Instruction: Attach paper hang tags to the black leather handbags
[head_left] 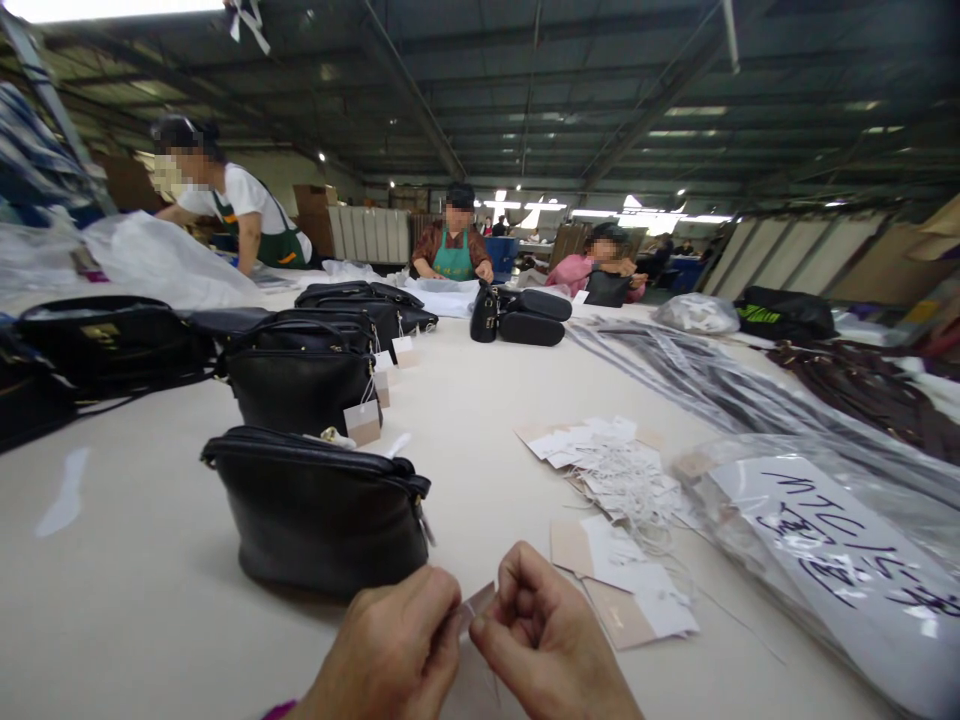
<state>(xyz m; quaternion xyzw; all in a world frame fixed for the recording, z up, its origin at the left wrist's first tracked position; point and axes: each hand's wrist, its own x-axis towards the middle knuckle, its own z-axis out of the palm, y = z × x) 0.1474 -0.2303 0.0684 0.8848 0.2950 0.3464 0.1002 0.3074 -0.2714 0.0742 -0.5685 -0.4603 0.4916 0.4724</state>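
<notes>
My left hand (390,640) and my right hand (544,635) meet low in the middle, both with fingers pinched. Between them is a small hang tag (478,600) with a thin string; the fingers hide much of it. Just beyond my left hand stands a black handbag (322,515), upright, its zipper along the top. To the right of my right hand lie loose beige and white tags (626,580). Past those is a heap of tags with tangled white strings (622,470).
More black handbags (300,385) with tags hanging stand in a row behind, others (112,345) at left. A clear plastic bag with handwriting (832,540) lies at right, by plastic-wrapped straps (697,380). Three co-workers (454,250) are across the table (465,400).
</notes>
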